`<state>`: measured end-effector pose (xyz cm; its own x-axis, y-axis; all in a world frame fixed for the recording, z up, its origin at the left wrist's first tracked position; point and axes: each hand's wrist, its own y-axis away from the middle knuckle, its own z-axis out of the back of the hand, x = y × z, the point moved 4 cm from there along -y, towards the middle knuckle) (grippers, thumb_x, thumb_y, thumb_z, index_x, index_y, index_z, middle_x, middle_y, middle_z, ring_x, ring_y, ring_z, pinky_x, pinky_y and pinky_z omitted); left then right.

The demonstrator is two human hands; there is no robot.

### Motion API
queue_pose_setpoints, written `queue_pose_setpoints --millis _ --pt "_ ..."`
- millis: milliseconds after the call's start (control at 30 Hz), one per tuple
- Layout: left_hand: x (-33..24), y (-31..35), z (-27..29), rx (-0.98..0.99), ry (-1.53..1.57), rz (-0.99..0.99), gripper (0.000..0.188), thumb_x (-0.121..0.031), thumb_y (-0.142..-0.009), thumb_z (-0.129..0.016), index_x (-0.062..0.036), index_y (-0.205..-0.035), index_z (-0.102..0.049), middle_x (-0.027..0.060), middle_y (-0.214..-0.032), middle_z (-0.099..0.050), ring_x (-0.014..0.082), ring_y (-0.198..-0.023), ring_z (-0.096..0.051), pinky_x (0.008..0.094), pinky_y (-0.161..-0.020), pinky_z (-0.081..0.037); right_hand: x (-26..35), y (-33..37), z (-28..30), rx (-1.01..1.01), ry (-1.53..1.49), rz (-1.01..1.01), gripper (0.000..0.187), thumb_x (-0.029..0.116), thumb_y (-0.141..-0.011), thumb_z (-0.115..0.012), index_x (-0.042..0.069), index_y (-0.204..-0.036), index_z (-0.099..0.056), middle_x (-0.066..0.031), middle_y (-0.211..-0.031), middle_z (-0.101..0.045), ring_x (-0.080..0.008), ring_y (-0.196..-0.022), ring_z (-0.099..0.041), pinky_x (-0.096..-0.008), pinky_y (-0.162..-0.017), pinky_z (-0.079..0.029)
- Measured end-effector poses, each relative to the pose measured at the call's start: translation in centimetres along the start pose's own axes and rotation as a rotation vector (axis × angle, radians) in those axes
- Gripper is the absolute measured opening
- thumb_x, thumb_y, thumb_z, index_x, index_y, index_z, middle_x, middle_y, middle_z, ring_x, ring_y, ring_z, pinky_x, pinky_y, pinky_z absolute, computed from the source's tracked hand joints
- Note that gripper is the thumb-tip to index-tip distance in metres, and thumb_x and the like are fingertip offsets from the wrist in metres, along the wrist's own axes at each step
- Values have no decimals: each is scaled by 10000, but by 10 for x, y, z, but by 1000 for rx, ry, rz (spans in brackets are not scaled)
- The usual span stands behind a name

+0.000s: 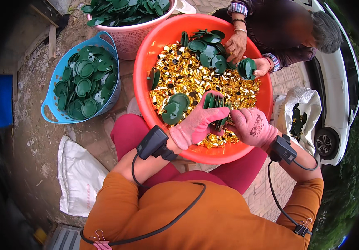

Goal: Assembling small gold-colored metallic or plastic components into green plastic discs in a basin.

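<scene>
Currently left hand, pink-gloved, fingers curled round stack of green discs, over red tub, about 5 o'clock from tub centre. Right hand, gloved, bent fingers at stack's 4-o'clock edge; fingertips hidden, cannot tell if pinching. Gold pieces beneath. Co-worker's hand at 1 o'clock. Blue basket at 9.

The basin stands mid-scene with bits across its inside, and discs lie on them at the far side and near left. To its left is a basket of more discs, with a filled tub behind, to the right, and one sack on the ground nearer. Beyond the basin's far right edge is a co-worker; to its right stands another sack, discs inside, with a car farther right.
</scene>
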<state>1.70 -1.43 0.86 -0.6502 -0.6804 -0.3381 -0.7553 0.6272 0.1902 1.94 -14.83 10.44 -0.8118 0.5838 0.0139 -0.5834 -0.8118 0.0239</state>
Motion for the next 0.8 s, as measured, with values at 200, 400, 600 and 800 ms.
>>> queue_pose_setpoints --millis 200,400,600,800 --pt "-14 -2 -10 18 -122 -107 485 -150 -868 -701 -179 -1252 -406 -2 -965 -532 105 -799 -587 274 -541 -533 18 4 -5 -230 -401 -341 222 113 -891 -608 -12 -1053 -520 -161 -801 -587 -281 -727 -627 -371 -579 -473" --pt "-15 -9 -13 35 -386 -200 551 -63 -849 -676 -171 -1311 -395 1 -1018 -498 125 -824 -583 264 -539 -541 21 14 -30 -315 -1545 -1181 109 168 -975 -508 69 -929 -508 62 -610 -441 -58 -461 -411 -237 -412 -336" --pt "6 -16 -5 117 -353 11 541 -139 -874 -684 -172 -1329 -393 55 -1102 -593 188 -855 -628 296 -545 -552 16 49 -52 -337 -2076 -1268 266 376 -948 -533 123 -889 -591 72 -587 -414 -55 -414 -255 -201 -402 -184" --pt "4 -8 9 152 28 45 446 -274 -956 -579 -125 -1356 -448 165 -1232 -568 338 -1010 -648 388 -722 -603 -36 147 -18 -1101 -2263 -871 429 440 -958 -507 49 -1107 -602 1 -780 -594 -73 -513 -387 -206 -445 -285"
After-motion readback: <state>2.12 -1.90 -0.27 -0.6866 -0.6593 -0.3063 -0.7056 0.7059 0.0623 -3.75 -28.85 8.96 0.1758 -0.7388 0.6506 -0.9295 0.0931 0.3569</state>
